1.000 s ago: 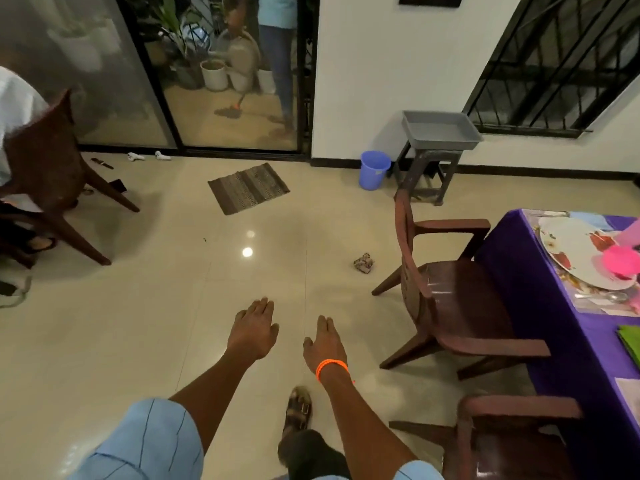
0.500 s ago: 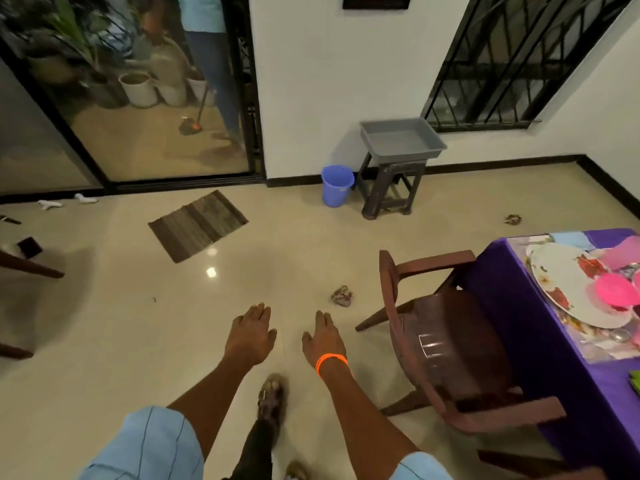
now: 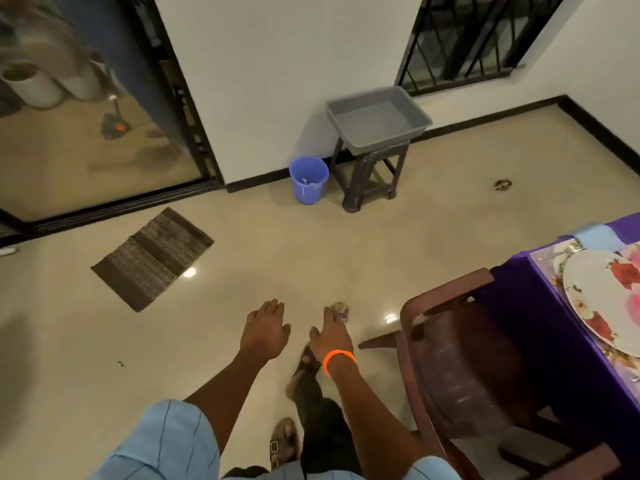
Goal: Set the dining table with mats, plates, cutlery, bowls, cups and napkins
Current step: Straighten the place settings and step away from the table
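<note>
My left hand (image 3: 265,329) and my right hand (image 3: 331,336), which wears an orange wristband, are held out low over the floor with fingers straight and nothing in them. At the right edge stands the dining table with a purple cloth (image 3: 512,306). On it lies a floral mat (image 3: 545,261) with a white flowered plate (image 3: 602,299), a fork (image 3: 568,251) and a light blue napkin (image 3: 597,237) beyond it. Something pink sits on the plate, cut off by the frame. Both hands are well left of the table.
A dark brown chair (image 3: 460,362) stands between me and the table. Ahead by the wall, a grey tray (image 3: 379,117) rests on a dark stool (image 3: 372,174), with a blue bucket (image 3: 309,180) beside it. A striped doormat (image 3: 152,258) lies left, near a glass sliding door.
I have walked forward and turned right. The stool, bucket and table have come closer, and the chair on the left has left the view. My hands stay out and empty.
</note>
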